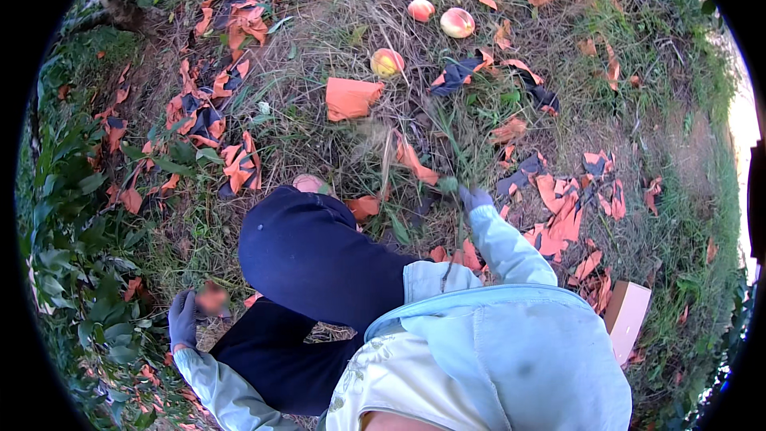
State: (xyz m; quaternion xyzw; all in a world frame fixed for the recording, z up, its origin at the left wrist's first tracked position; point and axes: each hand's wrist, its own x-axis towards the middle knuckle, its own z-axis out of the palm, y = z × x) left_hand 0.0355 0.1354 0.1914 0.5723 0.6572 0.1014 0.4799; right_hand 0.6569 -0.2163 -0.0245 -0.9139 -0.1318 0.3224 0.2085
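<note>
Showing beside left fingers [188,300]: blurred reddish object [212,299]

Outdoor daylight, fairly bright, soft and even over the grass [287,144]; shadows faint. Blown-out white strip [743,104] at the right edge. Foliage [80,311] on the left runs darker. Dark trousers [319,259] lose detail. Right hand [476,199] is slightly blurred; reddish patch [212,300] beside left hand [183,320] is smeared, unreadable. Strong fisheye bending toward the rim, black corners all round.

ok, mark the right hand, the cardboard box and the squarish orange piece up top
right hand [477,199], head view: middle of the gloved hand
cardboard box [628,315], head view: its pale face
squarish orange piece [351,99], head view: middle
</note>
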